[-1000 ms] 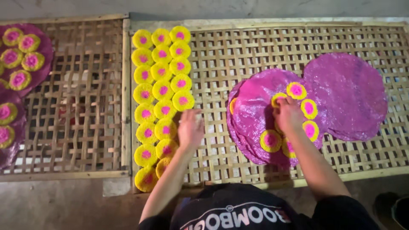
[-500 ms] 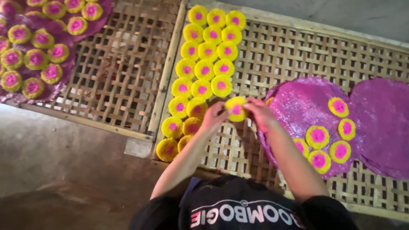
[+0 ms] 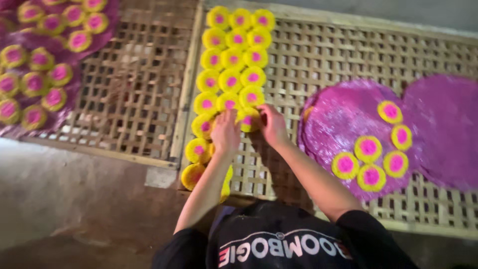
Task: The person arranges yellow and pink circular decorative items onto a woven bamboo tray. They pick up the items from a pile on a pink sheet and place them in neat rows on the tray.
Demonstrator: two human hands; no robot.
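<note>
Round yellow discs with pink centres [image 3: 234,55] lie in three columns on a woven bamboo rack [image 3: 318,55]. My left hand [image 3: 225,130] and my right hand [image 3: 271,123] meet at the lower end of those columns. Both press on one yellow disc [image 3: 247,119] in the right column. To the right, several more discs [image 3: 368,148] rest on a stack of purple round sheets [image 3: 343,119].
A second purple sheet [image 3: 445,124] overlaps the stack at far right. Another bamboo rack [image 3: 144,94] lies to the left, with purple sheets bearing many discs [image 3: 35,74] at its left end. Grey concrete floor [image 3: 69,199] is in front of it.
My right hand carried a disc from the purple stack leftward to the yellow columns, and both hands now set it down there. The view has shifted and come closer.
</note>
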